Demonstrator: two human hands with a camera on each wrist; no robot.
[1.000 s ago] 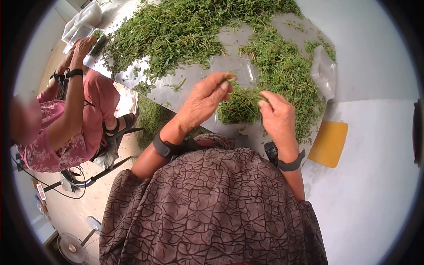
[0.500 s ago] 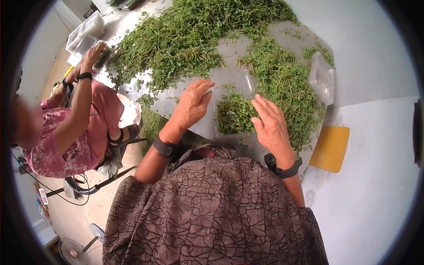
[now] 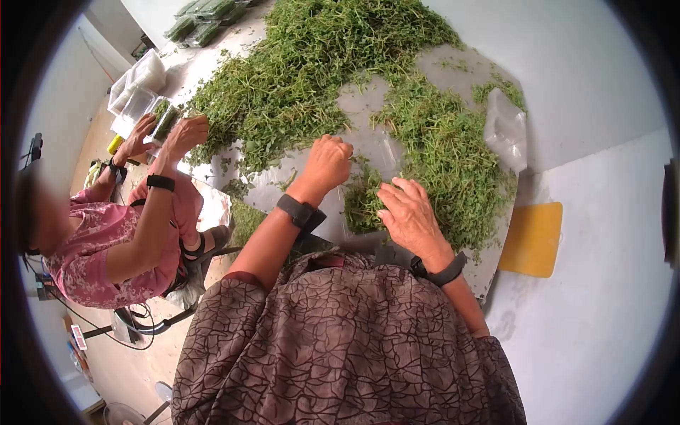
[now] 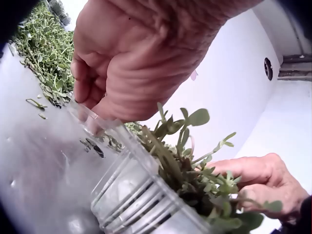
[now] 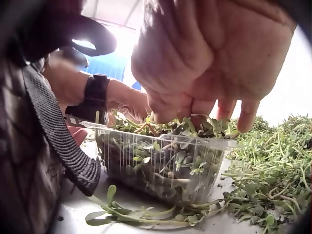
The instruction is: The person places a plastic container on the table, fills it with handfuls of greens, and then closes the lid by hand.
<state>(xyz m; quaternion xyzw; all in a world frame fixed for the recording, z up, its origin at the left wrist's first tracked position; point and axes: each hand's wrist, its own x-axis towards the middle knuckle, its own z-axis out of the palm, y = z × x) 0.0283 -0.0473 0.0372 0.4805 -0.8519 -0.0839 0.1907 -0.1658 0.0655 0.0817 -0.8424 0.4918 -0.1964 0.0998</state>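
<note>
A clear plastic box [image 5: 156, 161], full of green leafy sprigs that look like purslane [image 4: 190, 170], stands at the front edge of the table. My left hand [image 3: 328, 167] has its fingers curled at the far end of the box; in the left wrist view its thumb tip shows behind the clear plastic edge. From the right side, my right hand [image 3: 409, 218] rests its loosely bent fingers on the sprigs, pushing down on them at the rim. A few stray stems [image 5: 146, 218] lie on the table under the box in the right wrist view.
A big heap of the same greens [image 3: 312, 71] spreads over the table, with more on the right [image 3: 446, 149]. Clear containers [image 3: 505, 131] sit at the right edge. At left, another person [image 3: 120, 241] works with a filled box [image 3: 166, 120]. A yellow board [image 3: 531, 239] lies at lower right.
Both hands were raised and apart over the box. My left hand has come right, down to its far end, with fingers curled; my right hand has moved left onto the sprigs.
</note>
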